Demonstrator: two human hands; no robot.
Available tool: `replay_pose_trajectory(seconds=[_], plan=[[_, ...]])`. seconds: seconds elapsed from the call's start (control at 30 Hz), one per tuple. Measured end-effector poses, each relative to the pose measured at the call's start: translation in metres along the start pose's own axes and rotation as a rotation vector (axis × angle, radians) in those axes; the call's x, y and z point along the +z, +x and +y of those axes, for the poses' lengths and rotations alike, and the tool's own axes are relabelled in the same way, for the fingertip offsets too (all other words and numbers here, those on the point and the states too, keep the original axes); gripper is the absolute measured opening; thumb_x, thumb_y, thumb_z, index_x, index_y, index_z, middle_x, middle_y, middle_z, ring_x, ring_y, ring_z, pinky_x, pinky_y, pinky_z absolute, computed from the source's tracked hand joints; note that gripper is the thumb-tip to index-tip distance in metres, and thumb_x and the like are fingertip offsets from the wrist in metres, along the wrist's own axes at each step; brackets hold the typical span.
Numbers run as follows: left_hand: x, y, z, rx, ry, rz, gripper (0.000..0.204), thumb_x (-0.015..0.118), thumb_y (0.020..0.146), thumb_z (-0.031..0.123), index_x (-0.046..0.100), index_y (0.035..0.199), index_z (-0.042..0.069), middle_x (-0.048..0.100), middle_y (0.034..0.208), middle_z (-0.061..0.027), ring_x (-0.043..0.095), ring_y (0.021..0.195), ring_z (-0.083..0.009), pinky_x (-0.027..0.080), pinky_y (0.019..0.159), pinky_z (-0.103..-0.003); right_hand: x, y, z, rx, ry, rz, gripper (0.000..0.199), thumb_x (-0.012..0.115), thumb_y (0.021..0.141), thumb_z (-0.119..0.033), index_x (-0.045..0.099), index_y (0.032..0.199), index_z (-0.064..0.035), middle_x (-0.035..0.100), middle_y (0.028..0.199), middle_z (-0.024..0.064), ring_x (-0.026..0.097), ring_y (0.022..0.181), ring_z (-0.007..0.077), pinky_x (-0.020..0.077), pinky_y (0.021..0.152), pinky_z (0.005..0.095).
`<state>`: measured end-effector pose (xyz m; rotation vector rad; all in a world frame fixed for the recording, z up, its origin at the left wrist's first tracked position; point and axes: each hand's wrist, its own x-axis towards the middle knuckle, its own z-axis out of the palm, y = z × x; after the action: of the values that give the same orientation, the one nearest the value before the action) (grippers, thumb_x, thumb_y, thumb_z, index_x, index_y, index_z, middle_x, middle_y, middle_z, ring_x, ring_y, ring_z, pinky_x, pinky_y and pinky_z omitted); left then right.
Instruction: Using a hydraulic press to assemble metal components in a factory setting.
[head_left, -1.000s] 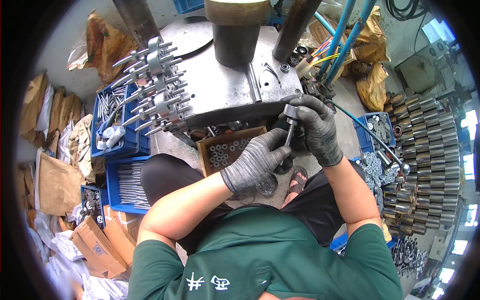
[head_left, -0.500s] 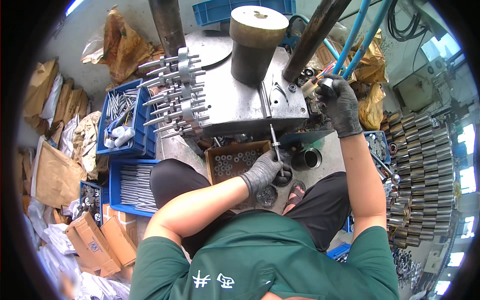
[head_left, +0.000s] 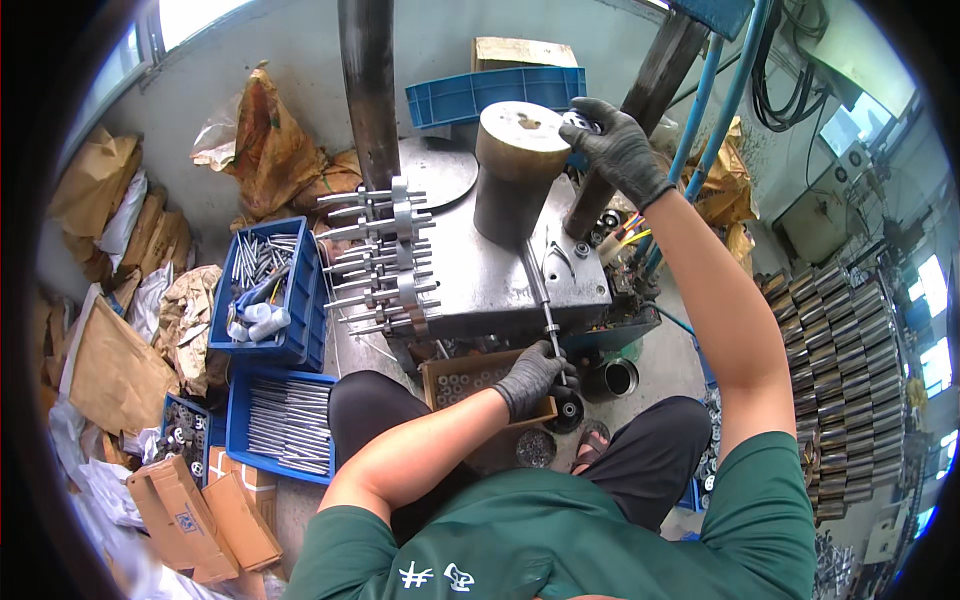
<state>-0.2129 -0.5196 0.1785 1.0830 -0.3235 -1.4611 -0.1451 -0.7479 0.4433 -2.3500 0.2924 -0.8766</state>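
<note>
My left hand (head_left: pixel 530 383), in a grey glove, is closed around the lower part of a thin metal shaft (head_left: pixel 549 320) with a collar on it. The shaft points up and away, its far end at the front edge of the steel press table (head_left: pixel 470 290). My gloved right hand (head_left: pixel 625 152) is raised beside the wide head of the dark steel ram (head_left: pixel 505 195). Its fingers grip a small round silver-and-black metal part (head_left: pixel 580 122), partly hidden by the glove. Several shafts with round metal discs (head_left: pixel 405 250) stand in a row along the table's left edge.
Blue bins of rods (head_left: pixel 290 425) and mixed parts (head_left: pixel 262 330) stand at the left. Below the table are a cardboard box of rings (head_left: pixel 465 385) and a metal cylinder (head_left: pixel 612 380). Stacked metal tubes (head_left: pixel 840 380) fill the right. Dark posts and blue hoses (head_left: pixel 708 125) rise behind.
My right hand has moved up and left to the ram's head with the round part. My left hand still holds the shaft, now closer to the table. The view has tilted up.
</note>
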Motion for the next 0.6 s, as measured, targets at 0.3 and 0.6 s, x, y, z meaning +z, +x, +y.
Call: replay_pose_trajectory(seconds=[0.3,0.6], plan=[[-0.016,0.017,0.028,0.049,-0.095,0.118,0.025,0.061,0.099,0.015,0.052,0.117,0.001,0.068,0.093,-0.0159,0.071,0.076,-0.0287,0.061,0.064,-0.042,0.035,0.056,-0.011,-0.014,-0.277,-0.128,0.06,0.082,0.078,-0.031,0.064,0.128,-0.0008,0.071,0.117,0.0188,0.069,0.108,0.0292,0.0531,0.098,0.0344],[-0.033,0.027,0.031,0.133,0.011,0.053,0.024,0.069,0.093,0.011,0.059,0.109,-0.003,0.069,0.094,-0.016,0.071,0.078,-0.0258,0.06,0.071,-0.038,-0.034,-0.007,-0.041,-0.337,-0.457,-0.223,0.03,0.071,0.083,-0.012,0.068,0.111,-0.0022,0.068,0.105,0.0184,0.066,0.097,0.0341,0.0537,0.089,0.041]])
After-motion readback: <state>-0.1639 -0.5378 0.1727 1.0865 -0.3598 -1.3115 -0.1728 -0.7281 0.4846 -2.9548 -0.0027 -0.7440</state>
